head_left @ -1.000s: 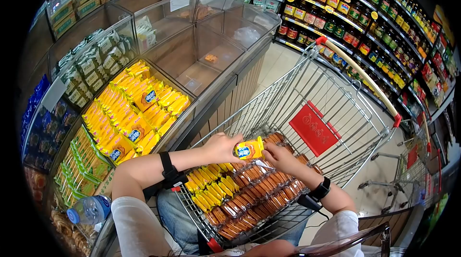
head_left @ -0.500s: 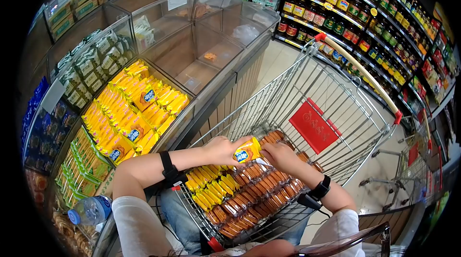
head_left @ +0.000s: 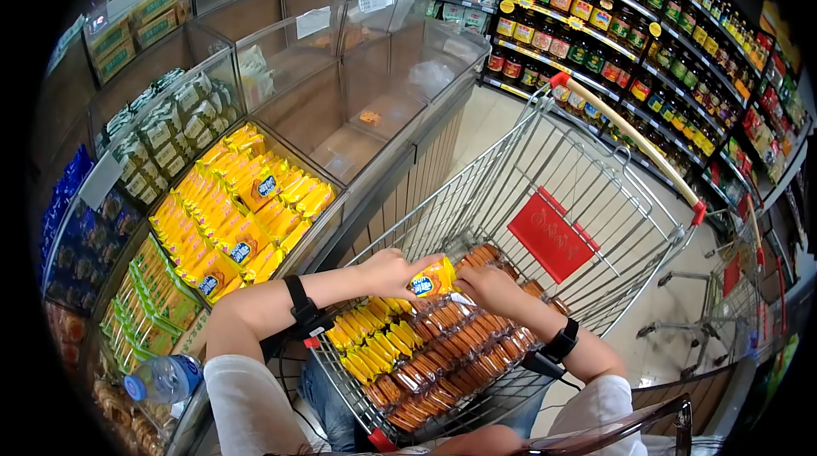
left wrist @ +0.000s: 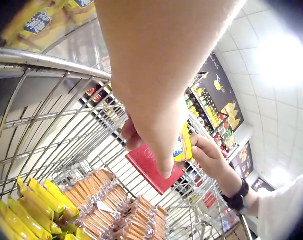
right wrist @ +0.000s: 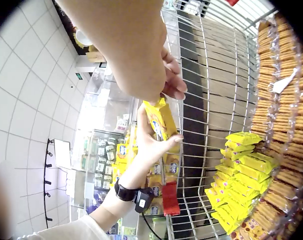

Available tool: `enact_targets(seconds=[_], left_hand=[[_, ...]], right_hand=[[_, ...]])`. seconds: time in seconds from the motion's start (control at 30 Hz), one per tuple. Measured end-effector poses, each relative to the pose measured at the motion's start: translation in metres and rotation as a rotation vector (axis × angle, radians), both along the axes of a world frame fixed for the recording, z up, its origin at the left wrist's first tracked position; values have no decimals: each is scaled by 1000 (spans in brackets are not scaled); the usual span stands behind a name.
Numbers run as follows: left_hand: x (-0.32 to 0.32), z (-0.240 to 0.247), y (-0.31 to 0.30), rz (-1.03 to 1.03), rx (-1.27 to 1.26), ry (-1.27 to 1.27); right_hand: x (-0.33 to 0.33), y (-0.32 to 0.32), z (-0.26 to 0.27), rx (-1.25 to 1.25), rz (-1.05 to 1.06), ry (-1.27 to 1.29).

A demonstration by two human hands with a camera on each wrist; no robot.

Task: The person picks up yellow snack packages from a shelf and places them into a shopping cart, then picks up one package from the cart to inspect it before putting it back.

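Note:
A small yellow snack packet (head_left: 435,278) with a blue-and-white label is held between both hands, over the goods in the shopping cart. My left hand (head_left: 387,272) grips its left end; in the right wrist view the thumb and fingers of the left hand (right wrist: 150,148) lie on either side of the packet (right wrist: 159,119). At the packet's other end, my right hand (head_left: 494,287) pinches the wrapper edge, as the left wrist view shows of the right hand (left wrist: 209,157). Beneath lie yellow packets (head_left: 374,338) in rows, beside clear-wrapped stacks of brown biscuits (head_left: 455,349).
The wire shopping cart (head_left: 613,158) carries a red panel (head_left: 553,235). To the left, a divided display bin (head_left: 340,226) holds more yellow packets (head_left: 242,213) and green-wrapped snacks (head_left: 140,311). A water bottle (head_left: 166,379) lies on the bin's near side. Shelves of jars (head_left: 587,22) stand behind.
Both hands have come slightly down and left with the packet, and the packet has tilted. The head view has shifted a little.

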State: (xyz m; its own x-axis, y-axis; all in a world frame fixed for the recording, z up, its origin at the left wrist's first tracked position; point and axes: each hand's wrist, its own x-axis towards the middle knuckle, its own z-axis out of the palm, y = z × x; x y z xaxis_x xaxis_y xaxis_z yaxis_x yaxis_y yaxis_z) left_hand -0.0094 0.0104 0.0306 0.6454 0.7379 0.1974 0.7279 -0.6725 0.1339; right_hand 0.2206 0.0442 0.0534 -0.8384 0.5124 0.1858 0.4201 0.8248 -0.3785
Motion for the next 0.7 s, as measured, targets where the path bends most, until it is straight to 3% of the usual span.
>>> enact_targets(seconds=[0.47,0.7], left_hand=[[-1,-3,1,-67,40,-5],[3,-3,-3,13,44,-113]], right_hand=[[4,6,-11,54,63,15],[6,13,-8,105,118,36]])
